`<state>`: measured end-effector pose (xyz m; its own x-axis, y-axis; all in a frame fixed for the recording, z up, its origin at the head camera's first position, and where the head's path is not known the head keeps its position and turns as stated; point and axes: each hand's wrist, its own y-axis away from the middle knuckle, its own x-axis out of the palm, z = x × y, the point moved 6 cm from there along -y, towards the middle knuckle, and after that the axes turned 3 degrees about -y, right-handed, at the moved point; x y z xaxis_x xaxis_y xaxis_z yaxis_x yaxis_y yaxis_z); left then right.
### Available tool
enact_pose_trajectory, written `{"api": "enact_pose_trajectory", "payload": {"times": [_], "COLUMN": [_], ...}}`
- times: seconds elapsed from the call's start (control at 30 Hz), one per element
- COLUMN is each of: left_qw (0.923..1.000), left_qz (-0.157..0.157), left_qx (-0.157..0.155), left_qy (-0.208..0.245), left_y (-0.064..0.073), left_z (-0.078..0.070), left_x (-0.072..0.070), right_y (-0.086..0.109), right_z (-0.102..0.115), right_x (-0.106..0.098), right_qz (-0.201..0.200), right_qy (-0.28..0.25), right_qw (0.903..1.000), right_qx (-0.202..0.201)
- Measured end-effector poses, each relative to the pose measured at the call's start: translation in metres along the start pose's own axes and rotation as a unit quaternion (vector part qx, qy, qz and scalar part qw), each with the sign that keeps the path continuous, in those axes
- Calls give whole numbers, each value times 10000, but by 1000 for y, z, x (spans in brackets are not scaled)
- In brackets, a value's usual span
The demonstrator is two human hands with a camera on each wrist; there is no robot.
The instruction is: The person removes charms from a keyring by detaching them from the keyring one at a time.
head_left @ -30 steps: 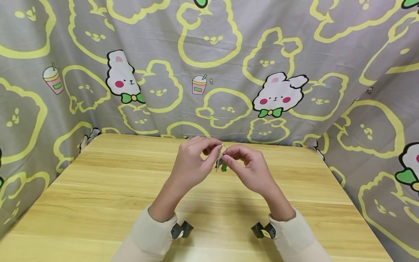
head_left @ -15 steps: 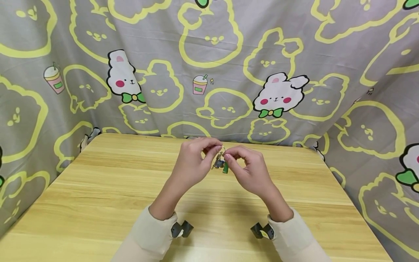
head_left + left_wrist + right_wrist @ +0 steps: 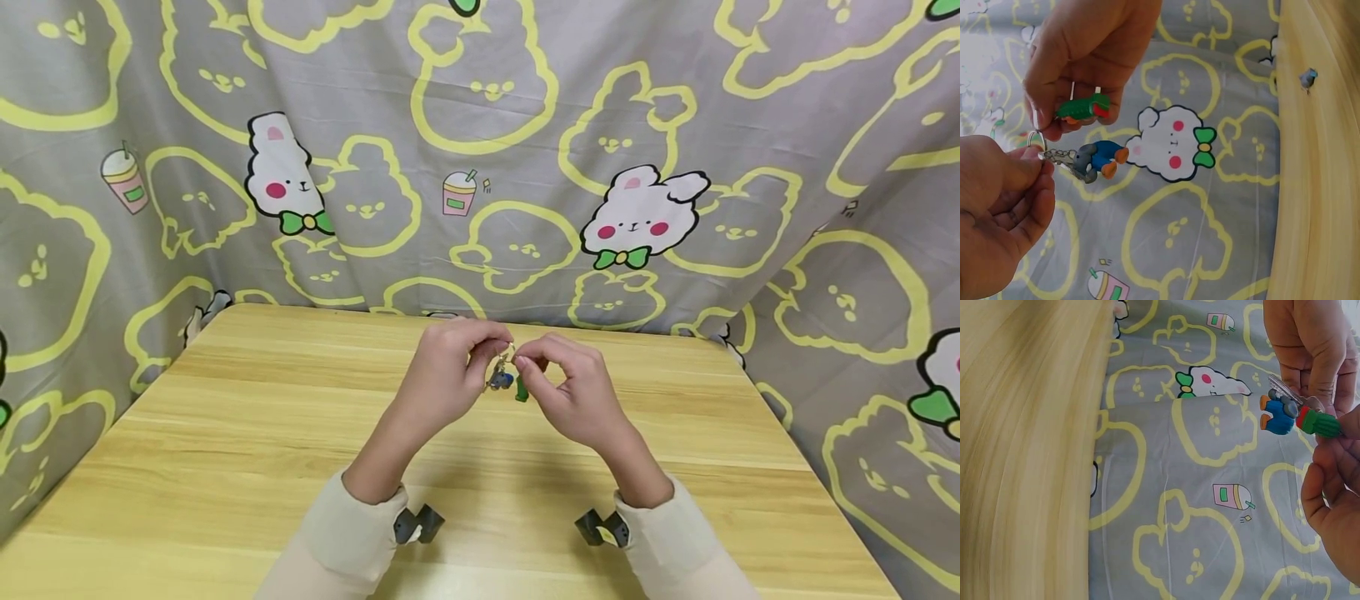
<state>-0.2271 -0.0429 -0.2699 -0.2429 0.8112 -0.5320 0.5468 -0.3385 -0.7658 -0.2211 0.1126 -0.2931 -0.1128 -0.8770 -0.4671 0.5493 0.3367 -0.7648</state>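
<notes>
Over the table, my left hand pinches a metal keyring and its chain between thumb and fingers. From that chain dangles a grey animal charm with a blue body and orange feet. Close on the right, my right hand pinches the top end of a small green charm with red parts. In the right wrist view, silvery metal, apparently a key, lies between the two charms and my left hand. Where each piece joins the ring is partly hidden by fingers.
The wooden table spreads below both hands. A grey curtain with cartoon prints closes in the back and sides. Both wrists carry small black camera mounts. In the left wrist view, a small grey-blue shape, unclear in kind, shows against the wood.
The green charm has shifted slightly right and down, away from the animal charm, which has turned and shows more blue. Both hands stay nearly in place.
</notes>
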Motion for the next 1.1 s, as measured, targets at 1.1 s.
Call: {"api": "enact_pose_trajectory", "payload": {"times": [1.1], "left_qw": [9998], "left_qz": [117], "left_qx": [81], "left_qy": [-109], "left_y": [1], "left_z": [-5], "left_x": [-1], "right_y": [1], "right_z": [-11], "right_x": [-8], "right_qz": [-114], "right_qy": [36], "right_qw": [9990], "right_qx": [433]}}
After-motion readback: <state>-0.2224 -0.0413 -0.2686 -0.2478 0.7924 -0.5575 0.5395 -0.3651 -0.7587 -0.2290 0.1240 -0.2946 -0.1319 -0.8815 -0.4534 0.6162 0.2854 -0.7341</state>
